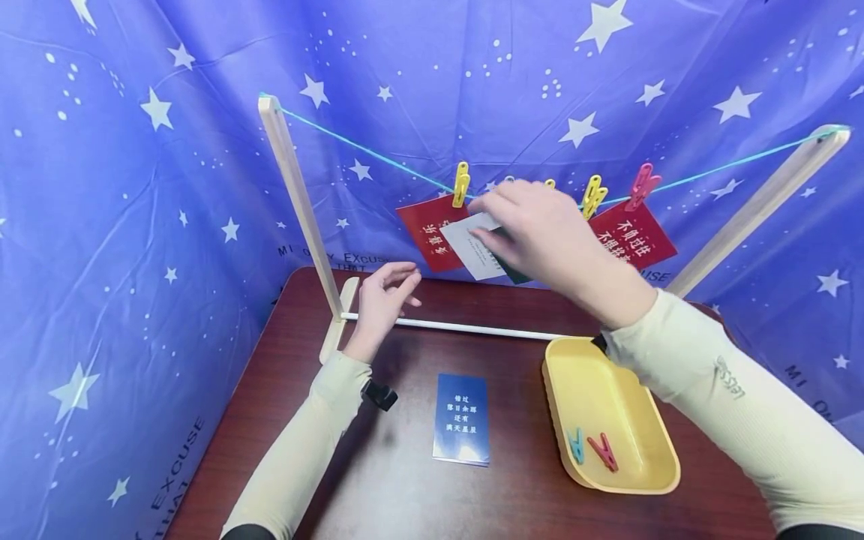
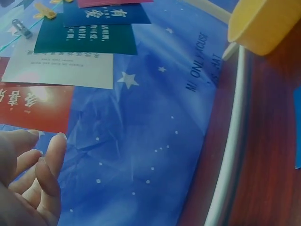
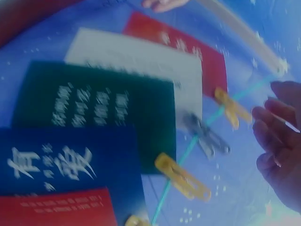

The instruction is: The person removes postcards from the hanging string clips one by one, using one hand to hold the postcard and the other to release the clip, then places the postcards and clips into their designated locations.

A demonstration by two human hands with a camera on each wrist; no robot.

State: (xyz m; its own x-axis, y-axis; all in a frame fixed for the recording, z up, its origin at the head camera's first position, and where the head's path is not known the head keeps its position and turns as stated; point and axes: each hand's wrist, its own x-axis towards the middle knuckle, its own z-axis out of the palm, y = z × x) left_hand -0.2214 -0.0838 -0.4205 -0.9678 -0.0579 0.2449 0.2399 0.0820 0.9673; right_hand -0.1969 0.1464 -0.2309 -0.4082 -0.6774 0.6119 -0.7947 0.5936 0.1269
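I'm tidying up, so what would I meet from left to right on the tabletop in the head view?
Pale wooden stand foot, blue rectangular card, then, inside the yellow plastic tray, turquoise plastic clothespin, red plastic clothespin.

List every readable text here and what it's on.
"错过 落日余晖 还有 满天星辰": blue card on the table.
"不负过往": right-hand red card; next line unclear.
"有", "爱": hanging blue card; smaller writing blurred.
"喜": left-hand red card; rest unclear.
"MI", "ONLY", "EXCUSE", "THAT": starry curtain.
"Lets": right sleeve; rest unclear.
White card and green card: too small or blurred to read.
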